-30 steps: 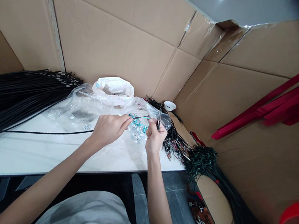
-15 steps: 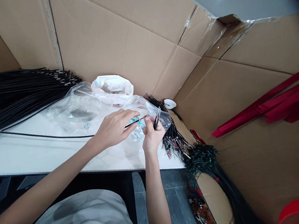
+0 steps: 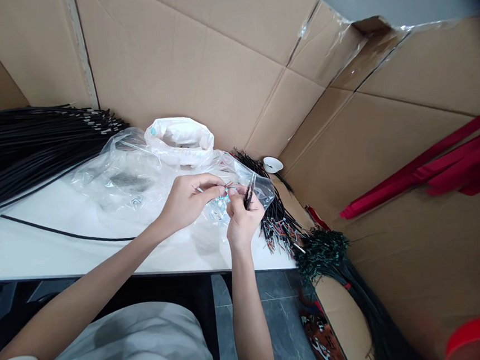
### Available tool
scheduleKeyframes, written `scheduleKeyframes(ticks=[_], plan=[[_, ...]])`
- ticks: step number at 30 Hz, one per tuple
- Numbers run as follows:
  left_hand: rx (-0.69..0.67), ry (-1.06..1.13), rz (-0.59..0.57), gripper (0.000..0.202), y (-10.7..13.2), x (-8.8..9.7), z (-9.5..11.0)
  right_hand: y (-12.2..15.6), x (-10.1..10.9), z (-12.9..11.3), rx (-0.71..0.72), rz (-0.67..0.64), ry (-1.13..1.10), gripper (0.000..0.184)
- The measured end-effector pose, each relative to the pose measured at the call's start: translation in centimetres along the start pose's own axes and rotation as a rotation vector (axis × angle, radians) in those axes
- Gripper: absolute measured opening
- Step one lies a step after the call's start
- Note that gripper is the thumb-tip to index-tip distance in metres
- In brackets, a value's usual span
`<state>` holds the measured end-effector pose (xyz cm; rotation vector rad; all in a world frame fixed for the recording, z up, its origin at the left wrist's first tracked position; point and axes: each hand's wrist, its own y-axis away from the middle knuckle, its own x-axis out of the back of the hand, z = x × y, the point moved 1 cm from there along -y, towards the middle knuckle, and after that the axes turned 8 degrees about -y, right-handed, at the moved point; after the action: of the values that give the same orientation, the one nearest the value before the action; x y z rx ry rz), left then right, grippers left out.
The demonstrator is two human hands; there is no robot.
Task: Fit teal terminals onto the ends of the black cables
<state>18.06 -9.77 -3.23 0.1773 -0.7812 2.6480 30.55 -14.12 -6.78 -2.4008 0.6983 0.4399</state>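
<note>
My left hand [image 3: 188,202] is closed, thumb against fingers, on the end of a black cable [image 3: 72,235] that trails left across the white table. Thin coloured wires [image 3: 229,185] stick out at its fingertips. Close beside it, my right hand [image 3: 242,220] is wrapped round a pair of tweezers [image 3: 250,190], tips pointing up and away. Its thumb and forefinger pinch near the wire ends; what lies between them is too small to make out. Under both hands is a clear plastic bag [image 3: 266,191] with small blue-and-white pieces [image 3: 218,207].
A thick bundle of black cables [image 3: 30,136] lies at the left. A white bag [image 3: 179,135] stands at the back, with a small white bowl [image 3: 271,164] to its right. Cables with stripped coloured ends [image 3: 282,229] lie right of my hands. Cardboard walls [image 3: 195,55] enclose the table.
My left hand has turned and closed its fingertips nearer the wire ends, next to my right thumb. The cable now sags lower on the table. The tweezers stay in my right hand.
</note>
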Motion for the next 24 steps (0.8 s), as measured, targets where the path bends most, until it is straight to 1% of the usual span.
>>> scheduleKeyframes(ticks=[3, 6, 9, 13, 15, 17, 21, 22, 24], plan=[[0.164, 0.217, -0.048, 0.014, -0.3, 0.2, 0.3, 0.0, -0.2, -0.2, -0.009, -0.006, -0.012, 0.023], [0.31, 0.359, -0.095, 0.016, -0.4, 0.5, 0.6, 0.0, -0.4, -0.4, -0.029, -0.003, 0.005, 0.024], [0.387, 0.396, -0.14, 0.02, -0.3, 0.7, 0.6, 0.0, -0.5, -0.5, -0.039, 0.021, 0.039, 0.027], [0.464, 0.409, -0.177, 0.035, 0.2, 0.8, 0.3, 0.3, -0.6, -0.4, -0.014, 0.08, 0.109, 0.031], [0.452, 0.372, -0.177, 0.041, 0.8, 0.7, 0.2, 0.5, -0.7, -0.4, -0.008, 0.095, 0.144, 0.032], [0.386, 0.286, -0.154, 0.041, 1.6, 0.6, 0.2, 0.7, -0.7, -0.5, -0.006, 0.104, 0.153, 0.032], [0.163, 0.023, -0.045, 0.023, 2.8, 0.4, 0.3, 0.7, -0.6, -0.7, -0.012, 0.112, 0.173, 0.03], [0.109, -0.055, -0.027, 0.02, 3.0, 0.5, 0.4, 0.6, -0.5, -0.8, -0.016, 0.104, 0.189, 0.029], [0.025, -0.221, -0.019, 0.021, 3.0, 0.7, 0.5, 0.4, -0.1, -0.9, -0.021, 0.08, 0.214, 0.028]])
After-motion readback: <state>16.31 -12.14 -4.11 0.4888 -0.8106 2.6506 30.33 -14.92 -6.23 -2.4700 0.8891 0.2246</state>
